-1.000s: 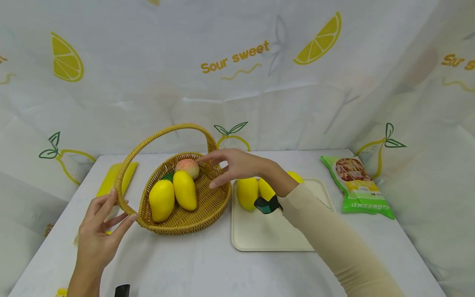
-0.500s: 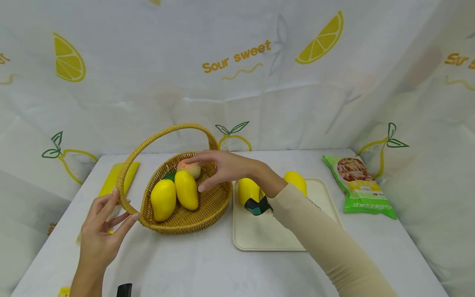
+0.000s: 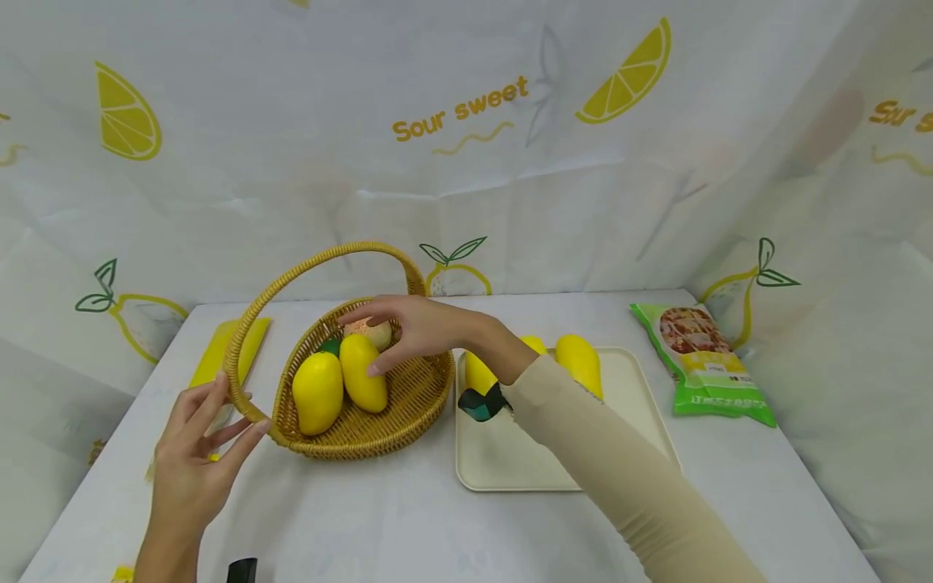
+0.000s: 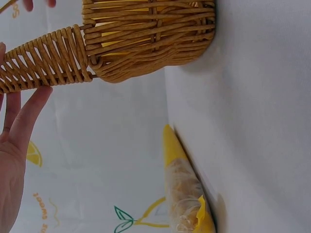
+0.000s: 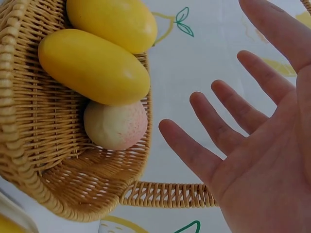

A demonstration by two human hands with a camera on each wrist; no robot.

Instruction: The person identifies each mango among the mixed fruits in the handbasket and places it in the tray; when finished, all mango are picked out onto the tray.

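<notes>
A wicker basket (image 3: 415, 397) stands left of centre in the head view, its hooped handle arching over it. My left hand (image 3: 193, 461) pinches the left foot of that handle between thumb and fingers. Inside lie one mango (image 3: 317, 393), a second mango (image 3: 360, 385), a peach (image 5: 115, 127) and something green (image 3: 330, 346), mostly hidden. Above the peach and second mango hovers my right hand (image 3: 426, 324), fingers spread and holding nothing. The right wrist view shows a gap between its fingertips and the fruit.
Right of the basket, a cream tray (image 3: 525, 470) bears several yellow mangoes (image 3: 579, 363), partly behind my right forearm. A green snack bag (image 3: 707, 364) lies farther right. Behind my left hand lies a yellow clear-windowed bag (image 4: 182, 182). A lemon-print curtain (image 3: 466, 186) closes off the back.
My right hand has moved left, from the basket's right side to over the peach and second mango. The left hand keeps its hold on the handle, and the fruit stays put.
</notes>
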